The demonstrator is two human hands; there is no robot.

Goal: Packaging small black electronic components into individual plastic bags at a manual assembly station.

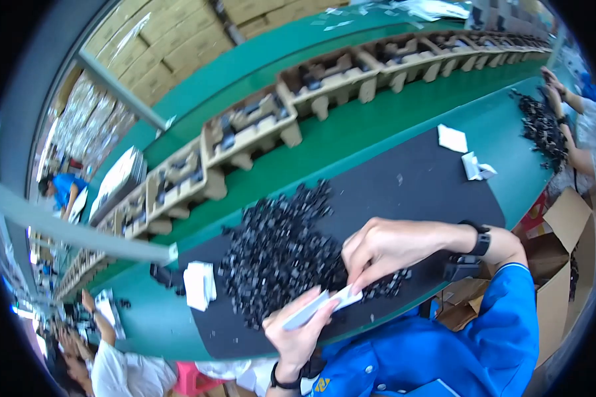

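Observation:
Close to the table's near edge, my left hand [297, 339] is closed around a long, folded piece of white paper [306, 311]. My right hand [376, 250] comes in from the right with its fingertips pinched on the other end of that paper. Just beyond both hands spreads a big heap of small black plastic parts [281, 245], lying on a dark mat [410, 178]. Whether a small part is between my right fingertips is hidden. More white papers lie at the left of the heap [198, 286], and a creased white paper [477, 167] is at the far right.
Past the mat, a line of brown cardboard trays [251, 122] stands on the green conveyor belt [338, 129]. Metal posts [79, 231] cross the left side. An opened cardboard box [556, 258] is at my right. Other people [129, 367] work at the left and right.

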